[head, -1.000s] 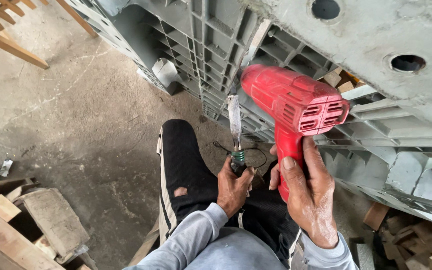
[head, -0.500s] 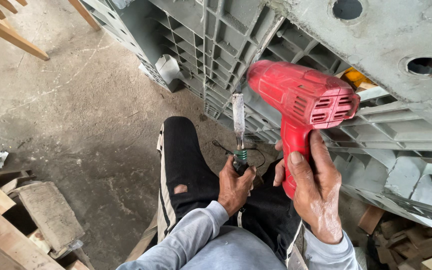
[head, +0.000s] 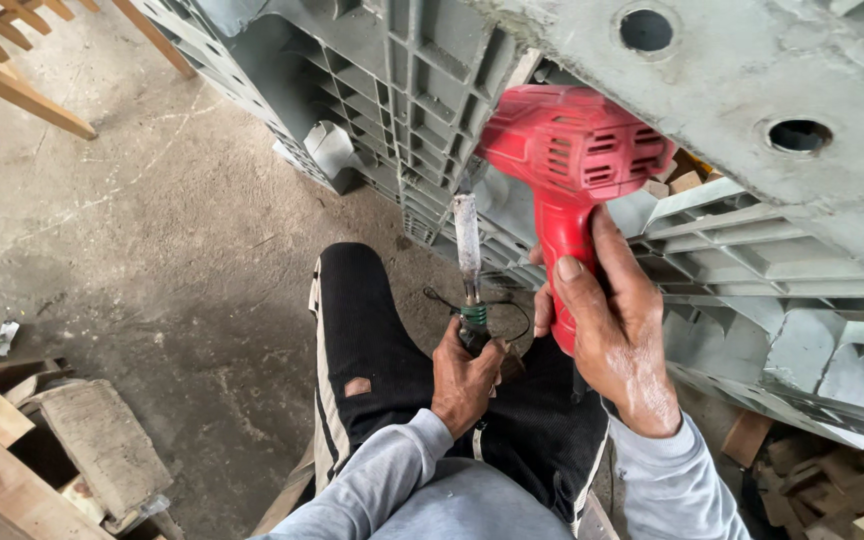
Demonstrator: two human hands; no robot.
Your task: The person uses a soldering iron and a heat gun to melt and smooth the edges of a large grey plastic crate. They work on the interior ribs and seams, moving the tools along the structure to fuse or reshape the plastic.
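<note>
Stacked pale wooden blocks and planks (head: 22, 450) at 8 o'clock, resting on the dusty grey concrete floor (head: 152, 260). Slanting wooden slats (head: 12, 80) at 10 o'clock. Centre: a knee in black trousers with a white side stripe (head: 362, 350). Left hand (head: 464, 380) at 6 o'clock, closed around the dark handle of a flat, grimy metal-bladed tool with a green collar (head: 467, 260); the blade stands upright, its tip near the ribbed grey plastic pallet (head: 392, 90) that fills 12 to 3 o'clock. Right hand (head: 612, 330) at 5 o'clock, wrapped round the grip of a red plastic pistol-shaped power tool (head: 567, 160), whose body is just beside the pallet's underside. Grey sleeves on both arms. Wood scraps (head: 832, 470) at 4 o'clock.
</note>
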